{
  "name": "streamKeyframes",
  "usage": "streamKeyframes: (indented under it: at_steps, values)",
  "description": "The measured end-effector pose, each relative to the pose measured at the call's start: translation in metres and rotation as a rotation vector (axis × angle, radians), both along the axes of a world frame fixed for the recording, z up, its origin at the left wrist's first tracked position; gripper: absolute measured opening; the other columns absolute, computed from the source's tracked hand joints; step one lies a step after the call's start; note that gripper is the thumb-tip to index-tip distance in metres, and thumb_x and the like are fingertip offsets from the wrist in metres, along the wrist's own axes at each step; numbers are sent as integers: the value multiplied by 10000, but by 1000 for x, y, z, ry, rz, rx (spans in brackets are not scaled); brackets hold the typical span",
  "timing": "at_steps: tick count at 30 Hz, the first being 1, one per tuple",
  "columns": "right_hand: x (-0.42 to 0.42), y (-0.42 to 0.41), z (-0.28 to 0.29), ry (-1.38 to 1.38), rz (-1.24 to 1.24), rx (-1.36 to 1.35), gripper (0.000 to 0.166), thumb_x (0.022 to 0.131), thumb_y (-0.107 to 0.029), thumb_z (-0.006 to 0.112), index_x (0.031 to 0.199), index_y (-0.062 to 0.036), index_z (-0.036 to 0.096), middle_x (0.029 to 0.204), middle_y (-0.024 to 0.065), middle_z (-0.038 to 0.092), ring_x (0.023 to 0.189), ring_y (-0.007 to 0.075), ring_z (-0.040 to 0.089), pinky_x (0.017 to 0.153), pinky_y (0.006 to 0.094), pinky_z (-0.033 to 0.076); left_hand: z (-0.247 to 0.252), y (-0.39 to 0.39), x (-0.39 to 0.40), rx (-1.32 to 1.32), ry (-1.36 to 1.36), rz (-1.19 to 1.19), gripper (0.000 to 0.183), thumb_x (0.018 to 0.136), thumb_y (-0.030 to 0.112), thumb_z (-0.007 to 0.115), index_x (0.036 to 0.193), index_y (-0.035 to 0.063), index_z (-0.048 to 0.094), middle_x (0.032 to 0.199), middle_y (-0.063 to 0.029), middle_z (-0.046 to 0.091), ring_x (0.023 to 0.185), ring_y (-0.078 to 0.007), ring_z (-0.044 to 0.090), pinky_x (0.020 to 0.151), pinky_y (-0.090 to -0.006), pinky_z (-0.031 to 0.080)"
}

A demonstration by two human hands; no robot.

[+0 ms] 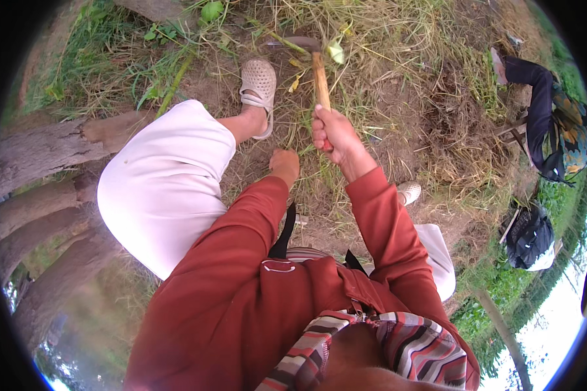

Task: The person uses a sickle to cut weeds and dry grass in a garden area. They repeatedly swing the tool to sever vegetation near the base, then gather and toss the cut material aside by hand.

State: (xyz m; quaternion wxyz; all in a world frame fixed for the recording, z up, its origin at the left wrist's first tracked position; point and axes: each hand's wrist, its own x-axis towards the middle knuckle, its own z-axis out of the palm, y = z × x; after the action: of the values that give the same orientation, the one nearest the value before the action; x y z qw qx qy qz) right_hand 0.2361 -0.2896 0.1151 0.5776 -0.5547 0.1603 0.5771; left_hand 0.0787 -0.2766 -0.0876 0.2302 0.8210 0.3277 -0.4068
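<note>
My right hand (336,133) grips the wooden handle (321,80) of a sickle, with a bit of red showing below the fingers. Its dark curved blade (303,43) points left, close to a green stalk (286,41) and a pale green leaf (336,52). Low over the ground, my left hand (284,163) is bent with its fingers mostly hidden, so whether it holds grass cannot be told. Cut and dry grass (372,54) lies around the blade. My beige perforated clog (258,83) stands left of the sickle.
Several thick logs or trunks (44,151) lie at the left. Brown dry plant matter (452,112) covers the ground on the right. Another person in dark trousers (530,73) sits at the far right, with a black backpack (529,237) nearby. My other clog (410,192) shows beside my right sleeve.
</note>
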Motion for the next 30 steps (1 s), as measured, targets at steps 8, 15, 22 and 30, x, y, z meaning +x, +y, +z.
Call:
streamKeyframes:
  at_steps: [8, 15, 22, 30]
  values:
    - [22, 6, -45, -415, 135, -229, 214, 996, -242, 530, 932, -49, 461, 637, 1, 465, 414, 109, 410, 333, 286, 330, -27, -7, -6, -37, -15, -174, 365, 898, 174, 575, 1232, 28, 583, 1189, -189, 647, 1117, -366, 592, 730, -504, 577]
    - [45, -17, -73, -1050, 226, -619, 389, 915, -336, 628, 1014, 35, 569, 893, 254, 659, 837, 409, 660, 763, 464, 508, -2, 6, -1, -71, 35, -190, 316, 886, 177, 586, 1160, 55, 686, 1199, -157, 666, 1132, -346, 611, 784, -483, 569]
    - [25, -124, -46, -1238, 302, -761, 314, 924, -295, 635, 1004, -33, 480, 848, 246, 655, 775, 434, 649, 683, 489, 506, 63, -2, 40, -188, -77, -312, 260, 864, 132, 582, 1067, 40, 714, 1106, -173, 696, 1056, -301, 667, 879, -397, 537]
    - [19, -244, -73, -1065, -175, -722, 298, 863, -216, 718, 863, 8, 521, 704, 139, 606, 588, 273, 584, 587, 419, 479, 84, -24, 82, -337, -369, -103, 280, 872, 225, 606, 1075, 50, 685, 1123, -209, 666, 1047, -371, 643, 888, -441, 510]
